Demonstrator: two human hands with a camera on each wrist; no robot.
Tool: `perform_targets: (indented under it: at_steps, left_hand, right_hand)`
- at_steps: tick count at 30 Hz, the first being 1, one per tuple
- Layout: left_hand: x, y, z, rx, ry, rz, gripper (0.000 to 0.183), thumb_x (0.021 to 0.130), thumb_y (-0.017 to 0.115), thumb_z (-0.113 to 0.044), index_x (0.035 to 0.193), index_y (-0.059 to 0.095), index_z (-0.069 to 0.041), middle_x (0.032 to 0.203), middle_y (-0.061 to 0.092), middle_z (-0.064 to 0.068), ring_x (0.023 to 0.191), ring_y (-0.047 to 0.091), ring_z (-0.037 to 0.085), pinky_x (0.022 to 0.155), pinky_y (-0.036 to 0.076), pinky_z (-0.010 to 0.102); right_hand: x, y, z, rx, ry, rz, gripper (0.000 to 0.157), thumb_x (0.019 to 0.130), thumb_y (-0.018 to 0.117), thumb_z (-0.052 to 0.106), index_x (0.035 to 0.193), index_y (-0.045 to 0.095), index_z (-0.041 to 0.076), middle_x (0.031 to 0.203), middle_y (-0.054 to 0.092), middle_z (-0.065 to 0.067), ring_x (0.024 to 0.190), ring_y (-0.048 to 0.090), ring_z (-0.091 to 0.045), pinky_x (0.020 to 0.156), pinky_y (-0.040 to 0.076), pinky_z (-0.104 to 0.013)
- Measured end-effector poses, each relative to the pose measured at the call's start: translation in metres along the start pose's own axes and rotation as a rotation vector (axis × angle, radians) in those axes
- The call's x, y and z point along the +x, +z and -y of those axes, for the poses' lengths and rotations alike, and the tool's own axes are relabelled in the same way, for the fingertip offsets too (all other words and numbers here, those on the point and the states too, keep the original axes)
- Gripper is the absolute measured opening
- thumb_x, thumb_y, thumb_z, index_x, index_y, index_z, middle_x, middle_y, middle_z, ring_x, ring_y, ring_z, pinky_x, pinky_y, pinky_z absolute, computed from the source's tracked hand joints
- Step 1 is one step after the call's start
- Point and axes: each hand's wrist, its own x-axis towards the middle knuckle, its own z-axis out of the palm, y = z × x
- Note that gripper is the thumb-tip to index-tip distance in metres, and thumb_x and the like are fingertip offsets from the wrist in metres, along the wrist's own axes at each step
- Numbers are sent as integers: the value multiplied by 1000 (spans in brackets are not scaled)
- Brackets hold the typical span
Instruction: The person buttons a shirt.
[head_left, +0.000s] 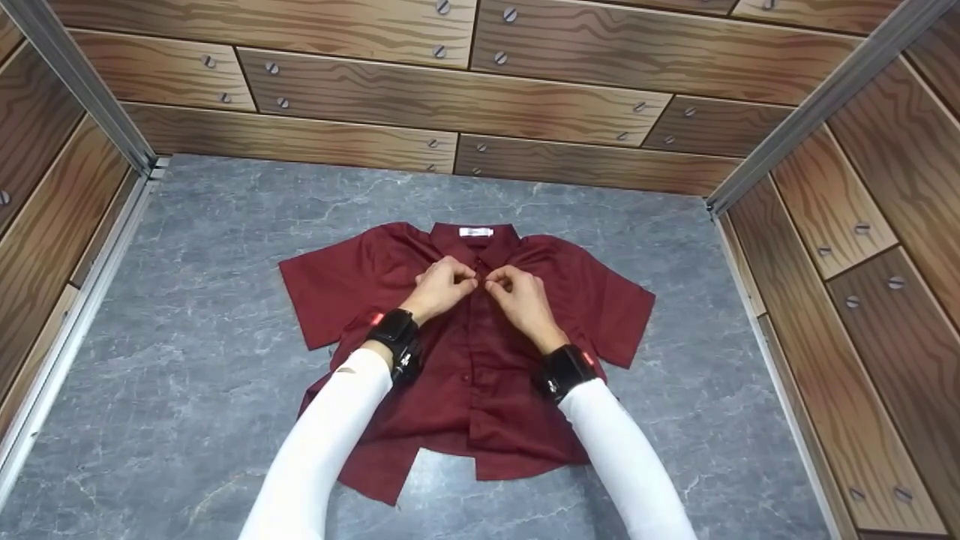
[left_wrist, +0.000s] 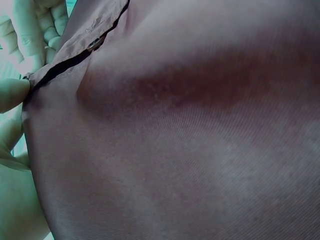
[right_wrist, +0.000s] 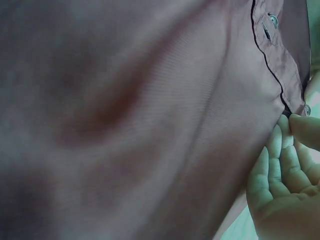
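A dark red short-sleeved shirt (head_left: 517, 420) lies spread face up, its collar (head_left: 495, 251) at the far side. Just below the collar, my left hand (head_left: 446, 285) pinches the front placket between thumb and fingertips. Opposite it, my right hand (head_left: 521, 300) pinches the placket too, its fingertips close to the left ones. The right wrist view shows a small button (right_wrist: 307, 109) at the fingertips, and a second button (right_wrist: 273, 20) beside a buttonhole (right_wrist: 266, 32) farther along the strip. In the left wrist view the placket edge (left_wrist: 75, 57) is lifted, with cloth filling most of the picture.
Beneath the shirt is a grey marbled surface (head_left: 187, 375). Wood-patterned panels (head_left: 360, 90) stand at the back and both sides, with metal strips (head_left: 817, 97) along the corners. A white label (head_left: 475, 232) shows inside the collar.
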Motion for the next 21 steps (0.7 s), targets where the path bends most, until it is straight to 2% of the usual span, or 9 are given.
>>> perform_targets:
  at_steps: [6, 10, 13, 16, 21]
  left_hand:
    - [-1, 0, 0, -20, -3, 17, 21, 89, 63, -23, 104, 73, -12, 106, 63, 3, 107, 57, 20, 91, 34, 44]
    - [0, 1, 0, -28, -14, 10, 24, 90, 63, -31, 101, 74, -14, 103, 63, 2, 104, 57, 20, 90, 34, 43]
    - [0, 1, 0, -11, -6, 1, 22, 90, 64, -33, 98, 75, -15, 101, 64, 1, 101, 58, 18, 88, 34, 42]
    - [1, 1, 0, 21, 3, -7, 17, 90, 66, -28, 96, 76, -15, 99, 65, 0, 100, 58, 18, 86, 35, 41]
    - [0, 1, -2, 75, 10, -22, 14, 90, 67, -26, 94, 77, -17, 96, 66, -1, 99, 59, 20, 89, 34, 46]
  right_hand:
    - [0, 0, 1, -11, 4, 2, 6, 88, 69, 21, 91, 72, 16, 82, 71, 2, 75, 65, -11, 71, 50, -29]
    - [0, 0, 2, -21, -2, 0, 6, 88, 68, 20, 91, 71, 16, 82, 71, 1, 75, 65, -12, 71, 50, -30]
    - [0, 0, 2, -28, 1, -3, 6, 87, 69, 19, 91, 71, 15, 83, 71, 1, 75, 65, -12, 71, 51, -30]
    - [1, 0, 1, -41, 5, -5, 5, 86, 69, 19, 89, 71, 16, 82, 71, 2, 74, 65, -11, 71, 51, -30]
    - [1, 0, 1, -37, -1, 20, 7, 86, 68, 19, 91, 70, 15, 83, 71, 1, 76, 65, -12, 72, 51, -31]
